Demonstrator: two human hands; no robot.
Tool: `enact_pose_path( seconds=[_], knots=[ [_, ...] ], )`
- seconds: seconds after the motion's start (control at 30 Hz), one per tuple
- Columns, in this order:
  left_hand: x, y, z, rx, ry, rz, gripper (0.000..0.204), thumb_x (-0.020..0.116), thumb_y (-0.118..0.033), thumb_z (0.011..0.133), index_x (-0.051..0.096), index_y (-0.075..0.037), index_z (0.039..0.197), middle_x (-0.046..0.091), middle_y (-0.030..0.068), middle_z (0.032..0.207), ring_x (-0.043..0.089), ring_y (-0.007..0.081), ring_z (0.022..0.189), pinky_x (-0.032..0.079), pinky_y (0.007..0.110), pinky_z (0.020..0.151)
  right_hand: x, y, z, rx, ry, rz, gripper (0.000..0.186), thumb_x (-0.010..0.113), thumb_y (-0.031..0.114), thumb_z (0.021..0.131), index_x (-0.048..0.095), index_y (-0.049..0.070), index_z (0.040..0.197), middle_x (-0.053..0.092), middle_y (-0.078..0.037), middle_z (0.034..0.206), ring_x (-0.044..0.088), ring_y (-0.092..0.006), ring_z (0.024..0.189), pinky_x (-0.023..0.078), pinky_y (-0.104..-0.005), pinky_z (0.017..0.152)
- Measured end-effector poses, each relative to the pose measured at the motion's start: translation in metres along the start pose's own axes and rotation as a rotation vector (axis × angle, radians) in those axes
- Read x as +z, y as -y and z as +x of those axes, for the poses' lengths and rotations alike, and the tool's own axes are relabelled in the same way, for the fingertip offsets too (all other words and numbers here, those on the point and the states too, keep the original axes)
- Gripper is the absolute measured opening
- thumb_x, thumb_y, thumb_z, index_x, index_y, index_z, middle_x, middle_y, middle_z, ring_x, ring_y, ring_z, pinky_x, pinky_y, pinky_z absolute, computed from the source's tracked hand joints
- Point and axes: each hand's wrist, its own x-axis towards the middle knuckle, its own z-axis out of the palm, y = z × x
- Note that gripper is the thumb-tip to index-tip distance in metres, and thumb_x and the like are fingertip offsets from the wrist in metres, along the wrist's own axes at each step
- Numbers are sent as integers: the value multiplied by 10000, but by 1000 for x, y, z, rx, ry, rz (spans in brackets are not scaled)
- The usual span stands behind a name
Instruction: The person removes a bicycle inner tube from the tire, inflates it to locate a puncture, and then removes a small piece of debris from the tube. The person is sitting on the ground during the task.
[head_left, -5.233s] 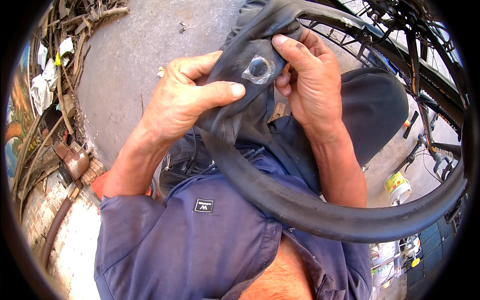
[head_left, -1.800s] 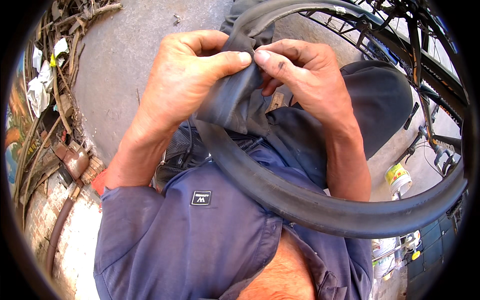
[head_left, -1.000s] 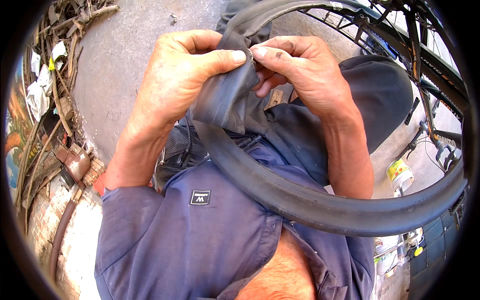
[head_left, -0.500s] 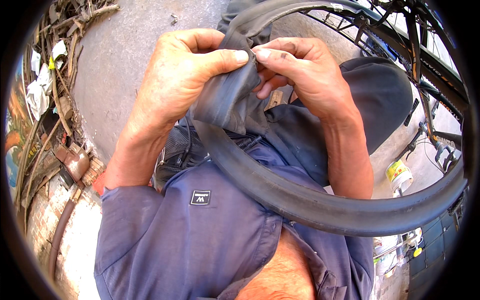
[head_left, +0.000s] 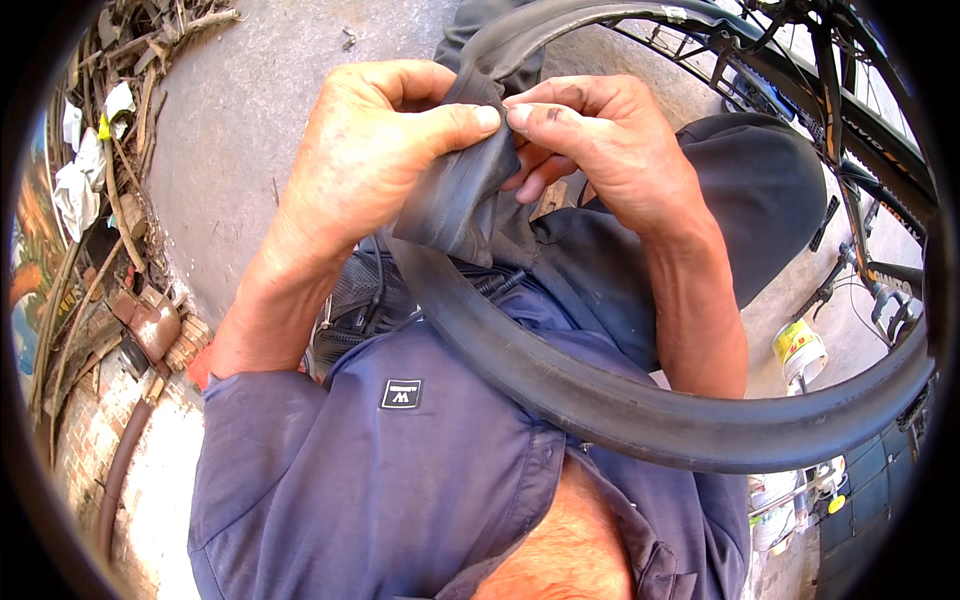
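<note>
A black rubber inner tube (head_left: 640, 420) loops from my lap out to the right and back up to my hands. My left hand (head_left: 370, 160) and my right hand (head_left: 600, 140) both pinch a folded, flattened stretch of the inner tube at the top centre. The thumb of the left and the forefinger of the right meet tip to tip on the fold. The patched spot is hidden inside the fold. Below the hands lie my blue shirt (head_left: 400, 470) and dark trousers (head_left: 760, 190).
A bicycle frame and wheel (head_left: 850, 110) stand at the upper right. A small white-and-yellow tin (head_left: 798, 350) sits on the ground at right. Sticks, rags and scrap (head_left: 90, 200) pile along the left wall, with grey concrete floor (head_left: 240, 100) between.
Five seconds ago the tube lay open with a round patch showing. Both hands have since folded the rubber over it and now press the fold, barely moving in the last second.
</note>
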Motion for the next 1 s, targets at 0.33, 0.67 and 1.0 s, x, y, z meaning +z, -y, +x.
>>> enact_pose_path(
  seconds=[0.33,0.67,1.0],
  knots=[
    [-3,3,2,-15,16,-29,152,701,-95,771,686,11,879,674,70,774,621,97,667,501,213,625,-1,-3,2,-10,7,40,256,597,157,874,629,-90,934,641,-133,763,653,-189,649,543,-263,557],
    [-5,5,3,-9,29,-35,152,691,-83,780,684,12,897,680,76,793,629,105,680,509,219,648,-1,-2,2,-1,-6,37,256,585,141,872,624,-101,945,633,-129,761,654,-192,649,544,-265,558],
    [-5,6,4,-10,31,-28,162,695,-92,782,680,15,902,680,84,804,635,113,690,514,225,655,-2,-3,2,-11,0,38,255,585,136,869,618,-105,948,635,-137,776,655,-197,651,545,-265,556]
  ],
)
